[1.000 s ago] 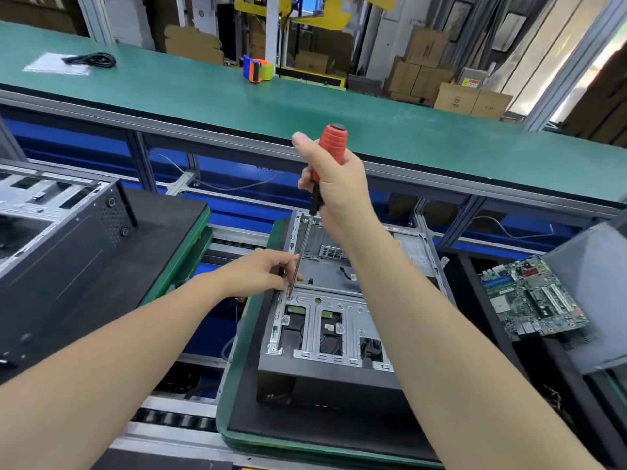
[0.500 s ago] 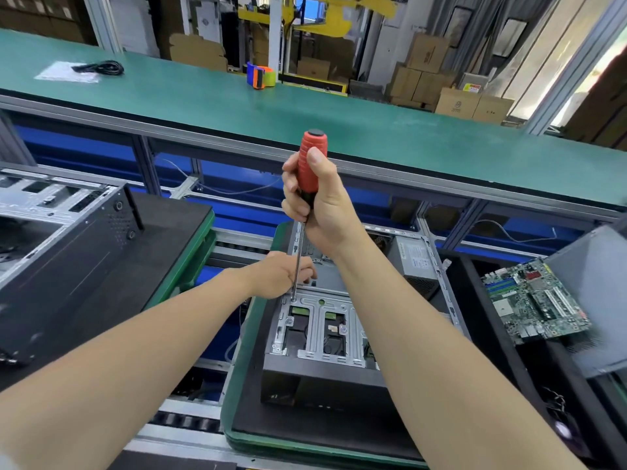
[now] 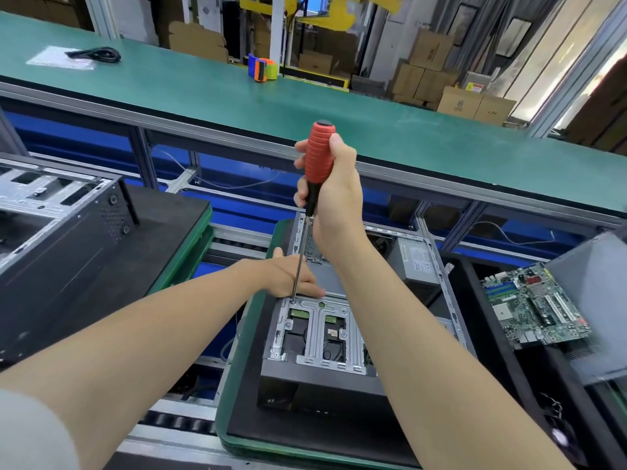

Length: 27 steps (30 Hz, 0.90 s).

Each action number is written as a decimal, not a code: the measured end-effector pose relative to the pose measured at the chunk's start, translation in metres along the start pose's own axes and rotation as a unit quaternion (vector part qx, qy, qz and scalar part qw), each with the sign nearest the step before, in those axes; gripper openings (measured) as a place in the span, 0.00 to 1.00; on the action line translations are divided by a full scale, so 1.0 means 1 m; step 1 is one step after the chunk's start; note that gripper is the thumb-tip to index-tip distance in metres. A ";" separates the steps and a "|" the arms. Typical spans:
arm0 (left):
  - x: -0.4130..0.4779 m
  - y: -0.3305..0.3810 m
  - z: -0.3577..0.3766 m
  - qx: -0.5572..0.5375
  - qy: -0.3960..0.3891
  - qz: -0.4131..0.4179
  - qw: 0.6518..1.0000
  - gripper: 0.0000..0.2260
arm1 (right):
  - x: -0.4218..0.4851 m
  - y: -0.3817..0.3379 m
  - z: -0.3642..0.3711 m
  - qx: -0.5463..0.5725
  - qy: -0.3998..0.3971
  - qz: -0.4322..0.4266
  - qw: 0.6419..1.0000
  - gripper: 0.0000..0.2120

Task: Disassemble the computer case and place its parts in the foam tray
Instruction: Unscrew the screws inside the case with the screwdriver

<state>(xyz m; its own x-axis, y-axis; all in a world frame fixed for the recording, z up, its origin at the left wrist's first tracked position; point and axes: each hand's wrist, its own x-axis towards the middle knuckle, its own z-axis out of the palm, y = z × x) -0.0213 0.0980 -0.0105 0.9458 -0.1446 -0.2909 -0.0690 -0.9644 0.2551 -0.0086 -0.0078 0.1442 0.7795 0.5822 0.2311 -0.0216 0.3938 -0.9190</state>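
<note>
An open computer case (image 3: 325,337) lies on a black pad with a green rim (image 3: 237,368). My right hand (image 3: 334,195) grips the red handle of a screwdriver (image 3: 317,154), held upright. Its tip rests at the top left corner of the silver drive bracket (image 3: 317,329) inside the case. My left hand (image 3: 291,278) rests flat on the case next to the shaft, fingers extended by the tip. A grey power supply (image 3: 415,262) sits in the case's far right corner.
A green motherboard (image 3: 536,307) lies in a black foam tray (image 3: 488,320) at the right, beside a grey panel (image 3: 597,300). Another case (image 3: 51,239) sits on a pad at the left. Beyond runs a green bench (image 3: 373,106) with a tape dispenser (image 3: 263,69) and a black cable (image 3: 95,54).
My right hand has brought the screwdriver from tilted to upright, with its tip staying at the bracket's corner. The left hand has stayed by the tip. The view has shifted slightly.
</note>
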 end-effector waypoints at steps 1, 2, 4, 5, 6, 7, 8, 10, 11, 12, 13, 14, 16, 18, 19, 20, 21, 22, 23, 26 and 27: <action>0.000 0.000 0.001 -0.010 0.009 0.004 1.000 0.30 | -0.001 0.000 0.001 0.007 0.000 0.004 1.000 0.23; 0.001 -0.001 0.002 -0.019 0.016 0.008 1.000 0.30 | -0.001 0.001 0.002 0.013 -0.002 0.010 1.000 0.25; 0.001 -0.001 0.004 -0.031 0.025 0.009 0.999 0.29 | -0.001 0.001 0.001 0.019 -0.013 0.020 1.000 0.27; 0.001 -0.002 0.005 -0.030 0.028 0.011 0.999 0.27 | 0.000 0.001 0.000 0.020 -0.023 0.021 0.999 0.28; 0.001 -0.003 0.006 -0.028 0.032 0.013 0.999 0.27 | 0.001 0.001 -0.002 0.021 -0.040 0.017 0.999 0.28; 0.001 -0.004 0.007 -0.028 0.036 0.014 0.999 0.28 | 0.001 0.001 -0.003 0.019 -0.062 0.010 0.998 0.25; 0.002 -0.004 0.008 -0.035 0.042 0.015 0.998 0.30 | 0.002 0.001 -0.005 0.012 -0.086 0.001 0.996 0.21; 0.002 -0.005 0.009 -0.049 0.052 0.019 0.997 0.34 | 0.004 0.000 -0.010 0.002 -0.134 -0.007 0.991 0.16; 0.001 -0.005 0.009 -0.050 0.055 0.025 0.997 0.35 | 0.006 0.000 -0.013 0.006 -0.158 -0.001 0.987 0.16; 0.001 -0.005 0.009 -0.048 0.055 0.031 0.997 0.35 | 0.008 0.001 -0.015 0.017 -0.186 0.010 0.982 0.16; 0.000 -0.004 0.009 -0.045 0.056 0.036 0.997 0.35 | 0.011 0.001 -0.018 0.036 -0.222 0.027 0.974 0.16; 0.000 -0.005 0.009 -0.037 0.058 0.039 0.997 0.34 | 0.013 0.000 -0.020 0.060 -0.261 0.048 0.962 0.16; 0.002 -0.006 0.011 -0.019 0.069 0.042 0.997 0.34 | 0.016 -0.001 -0.023 0.112 -0.345 0.094 0.927 0.15; 0.003 -0.007 0.012 -0.017 0.080 0.041 0.996 0.33 | 0.019 -0.001 -0.026 0.144 -0.409 0.124 0.893 0.15; 0.002 -0.006 0.012 -0.020 0.080 0.042 0.996 0.34 | 0.020 0.000 -0.027 0.149 -0.428 0.130 0.882 0.15; 0.002 -0.006 0.011 -0.026 0.077 0.043 0.996 0.34 | 0.021 0.000 -0.027 0.151 -0.438 0.132 0.876 0.15; 0.002 -0.006 0.011 -0.033 0.074 0.044 0.996 0.35 | 0.022 0.001 -0.027 0.151 -0.440 0.133 0.875 0.15; 0.002 -0.006 0.010 -0.041 0.071 0.042 0.996 0.35 | 0.022 0.001 -0.027 0.151 -0.436 0.131 0.878 0.15; 0.002 -0.006 0.010 -0.049 0.069 0.039 0.996 0.36 | 0.022 0.002 -0.026 0.144 -0.422 0.125 0.886 0.15; 0.003 -0.006 0.011 -0.052 0.073 0.028 0.996 0.37 | 0.019 0.001 -0.024 0.046 -0.344 0.079 0.935 0.13; 0.003 -0.006 0.012 -0.050 0.074 0.022 0.996 0.37 | 0.017 -0.001 -0.022 -0.009 -0.307 0.052 0.950 0.10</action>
<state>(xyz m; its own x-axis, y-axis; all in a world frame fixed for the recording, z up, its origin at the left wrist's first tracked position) -0.0222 0.1007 -0.0234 0.9796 -0.1448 -0.1392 -0.0867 -0.9299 0.3574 0.0181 -0.0144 0.1423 0.2618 0.9246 0.2768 -0.0638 0.3028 -0.9509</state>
